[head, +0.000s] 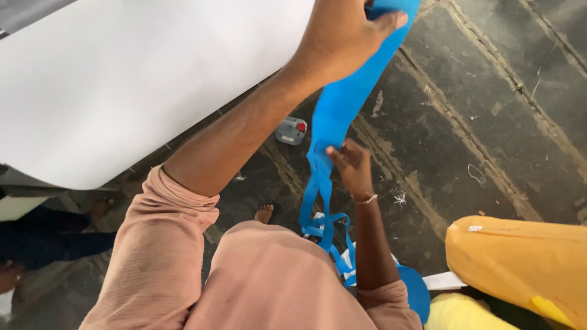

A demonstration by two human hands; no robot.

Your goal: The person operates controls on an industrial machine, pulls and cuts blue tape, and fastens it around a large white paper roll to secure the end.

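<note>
left hand [342, 40] raised high, closed around top of blue strip [336, 116], beside edge of white sheet [122, 79]. right hand [350, 164] lower down, fingers pinching strip midway. strip hanging down over dark floor [489, 110], loops trailing by bare foot [264, 213]. grey device [291, 131] on floor; yellow bundle [520, 263] at lower right.

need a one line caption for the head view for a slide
Left hand holds a blue fabric strip up high while the right hand pinches it lower, above a dark stone floor.
</note>
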